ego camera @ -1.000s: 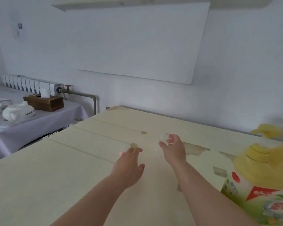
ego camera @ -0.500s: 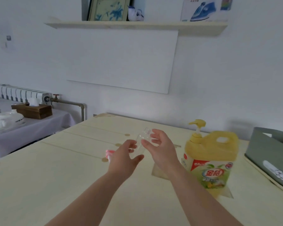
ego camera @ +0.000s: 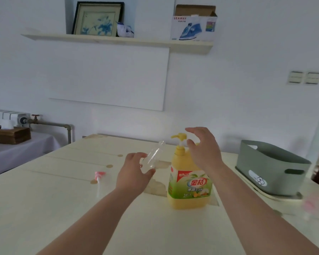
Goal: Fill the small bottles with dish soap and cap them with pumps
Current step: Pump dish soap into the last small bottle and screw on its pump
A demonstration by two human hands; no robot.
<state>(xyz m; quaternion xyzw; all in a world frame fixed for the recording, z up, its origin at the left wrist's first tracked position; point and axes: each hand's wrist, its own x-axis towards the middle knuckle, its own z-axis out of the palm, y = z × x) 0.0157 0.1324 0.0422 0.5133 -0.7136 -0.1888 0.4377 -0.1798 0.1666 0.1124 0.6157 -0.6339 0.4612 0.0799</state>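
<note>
Two hands are raised over the pale table (ego camera: 44, 208). The left hand (ego camera: 134, 173) is curled round the lower part of a small bottle (ego camera: 153, 156) of clear plastic. The bottle is held off the table, empty as far as can be seen, and tilted with its open mouth up and toward the yellow pump head (ego camera: 180, 136) of the dish soap jug (ego camera: 189, 181). The right hand (ego camera: 203, 150) is spread, fingers apart and nothing held. It is poised just beside that pump head, though whether contact is made cannot be told.

The step in hand is judged to be the first fill. It would be done well if the bottle's mouth were set right under the nozzle before any press is made. The bottle should be turned nearer upright so that no soap is run down its outside, and the pump pressed slowly. The nozzle is pointed left, toward the bottle, so little turning should be needed.

A pink pump (ego camera: 99, 178) is laid on the table left of the left hand, well apart from the jug — handy for capping. Something pink at the lower right edge is too blurred to be named. A grey basket (ego camera: 269, 168) is stood to the right, out of the way; nothing is seen between bottle and nozzle. Farther off, a tissue box (ego camera: 9, 135) and a shelf (ego camera: 118, 41) on the wall are seen.
</note>
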